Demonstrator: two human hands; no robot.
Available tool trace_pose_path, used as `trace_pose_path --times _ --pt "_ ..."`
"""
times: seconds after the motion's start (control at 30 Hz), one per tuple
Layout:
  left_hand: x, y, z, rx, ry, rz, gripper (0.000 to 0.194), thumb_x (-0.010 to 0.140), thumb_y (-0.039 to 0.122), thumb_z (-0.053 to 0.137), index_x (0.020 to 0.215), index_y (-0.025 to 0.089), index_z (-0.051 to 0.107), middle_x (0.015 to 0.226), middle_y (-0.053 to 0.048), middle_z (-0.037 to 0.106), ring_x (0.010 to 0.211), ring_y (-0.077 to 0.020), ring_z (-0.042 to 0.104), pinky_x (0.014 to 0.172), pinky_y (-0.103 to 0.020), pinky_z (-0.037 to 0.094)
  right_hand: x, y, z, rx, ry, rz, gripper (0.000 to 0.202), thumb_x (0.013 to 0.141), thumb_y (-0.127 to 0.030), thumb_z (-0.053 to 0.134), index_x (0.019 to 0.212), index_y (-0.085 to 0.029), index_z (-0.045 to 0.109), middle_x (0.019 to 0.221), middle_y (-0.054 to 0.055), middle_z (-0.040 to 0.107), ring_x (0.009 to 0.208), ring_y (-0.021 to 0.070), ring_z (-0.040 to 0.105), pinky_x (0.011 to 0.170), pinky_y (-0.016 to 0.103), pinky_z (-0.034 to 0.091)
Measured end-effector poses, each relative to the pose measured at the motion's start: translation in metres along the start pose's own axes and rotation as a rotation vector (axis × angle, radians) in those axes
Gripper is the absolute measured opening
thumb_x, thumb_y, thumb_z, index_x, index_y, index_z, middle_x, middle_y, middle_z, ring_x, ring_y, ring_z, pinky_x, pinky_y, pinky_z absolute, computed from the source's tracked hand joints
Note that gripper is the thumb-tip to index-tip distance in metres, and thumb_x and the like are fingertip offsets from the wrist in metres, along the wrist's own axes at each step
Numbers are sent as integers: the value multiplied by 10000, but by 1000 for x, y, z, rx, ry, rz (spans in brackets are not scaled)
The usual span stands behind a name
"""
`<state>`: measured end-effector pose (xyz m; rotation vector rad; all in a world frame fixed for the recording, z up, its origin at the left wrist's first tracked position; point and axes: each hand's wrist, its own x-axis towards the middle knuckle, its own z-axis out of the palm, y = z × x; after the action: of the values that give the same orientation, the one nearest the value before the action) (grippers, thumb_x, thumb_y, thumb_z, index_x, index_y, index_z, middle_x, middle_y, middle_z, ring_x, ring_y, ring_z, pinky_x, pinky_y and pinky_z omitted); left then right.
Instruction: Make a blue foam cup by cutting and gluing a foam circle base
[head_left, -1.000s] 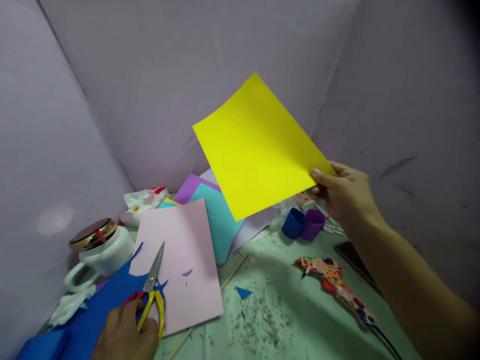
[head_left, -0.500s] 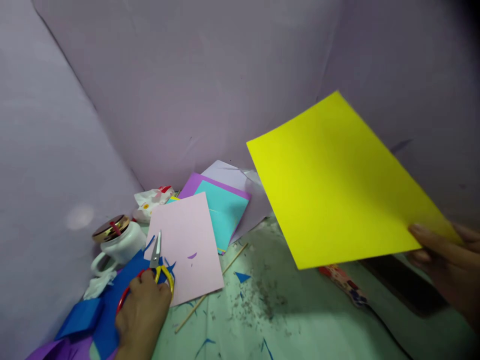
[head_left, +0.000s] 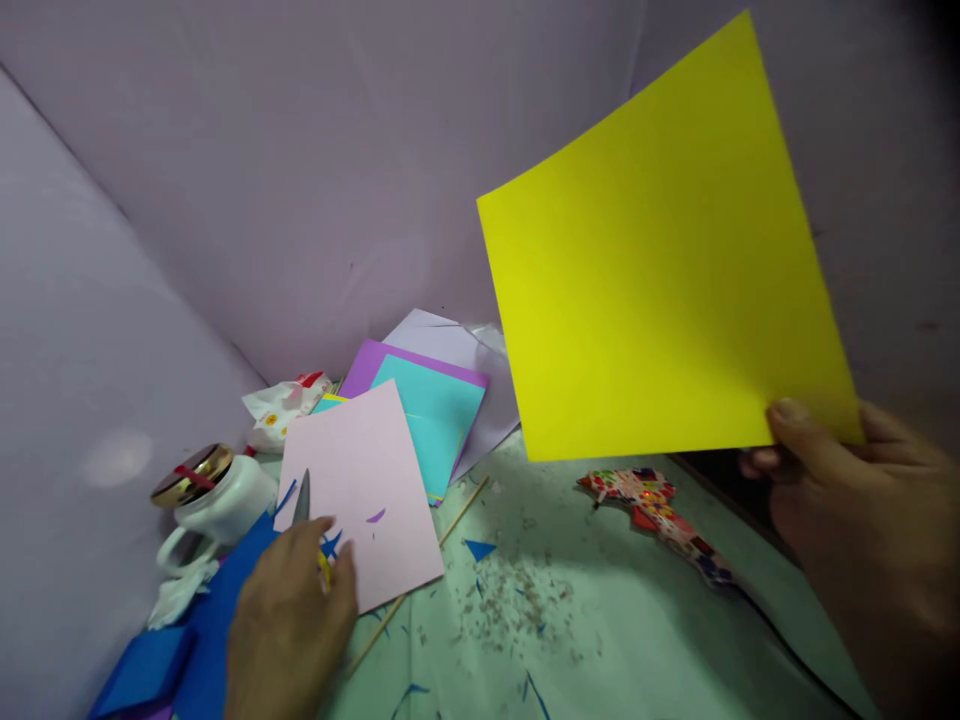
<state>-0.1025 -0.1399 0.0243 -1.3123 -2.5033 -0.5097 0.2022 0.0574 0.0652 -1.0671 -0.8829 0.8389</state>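
My right hand (head_left: 847, 480) pinches a yellow sheet of paper (head_left: 660, 270) by its lower right corner, thumb in front, and holds it raised above the table. At the lower left, my left hand (head_left: 292, 610) is curled over a pair of scissors (head_left: 301, 500). The blades point away from me, and a bit of yellow handle shows between thumb and fingers; the rest of the handles is hidden. Under the blades lies a pale pink sheet (head_left: 360, 450) with small blue and purple scraps on it. Blue paper (head_left: 210, 640) lies left of that hand.
A floral glue gun (head_left: 652, 510) with a cord lies below the yellow sheet, beside a dark flat object (head_left: 739, 495). Turquoise (head_left: 439, 410) and purple sheets lie behind the pink one. A white mug (head_left: 225, 510), a wooden stick (head_left: 465, 510) and paper scraps are on the table.
The yellow sheet has been lifted and turned more upright, uncovering the glue gun. My left hand has shifted forward over the scissors, whose blades now look narrower and darker.
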Motion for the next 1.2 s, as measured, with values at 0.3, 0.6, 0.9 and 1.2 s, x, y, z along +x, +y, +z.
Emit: trace_pose_path --times 0.3,0.6,0.9,1.2 --pt "51 89 53 105 -307 120 301 804 362 538 969 126 624 990 -163 593 957 -328 535 744 -412 431 6 6 25 89 -95 7 206 616 -239 730 813 -195 691 592 -42 544 431 55 463 365 135 434" --pt "67 69 49 -33 -430 75 293 783 340 537 964 141 651 977 -122 642 945 -279 589 749 -341 423 12 14 28 103 -113 45 232 620 -209 734 848 -184 698 602 -35 549 431 51 449 362 130 425" --pt "70 60 47 -357 -29 -118 154 783 260 475 749 194 611 687 -16 651 654 -172 624 628 -280 459 15 22 37 -49 -161 -42 166 686 -234 684 836 -163 685 577 -43 551 399 49 458 355 146 381" --pt "77 58 18 -475 597 -202 164 834 338 458 871 182 491 830 -60 651 801 -217 683 686 -342 535 4 50 107 -188 -510 -38 194 768 -235 565 909 -169 680 533 -38 574 392 97 534 397 197 442"
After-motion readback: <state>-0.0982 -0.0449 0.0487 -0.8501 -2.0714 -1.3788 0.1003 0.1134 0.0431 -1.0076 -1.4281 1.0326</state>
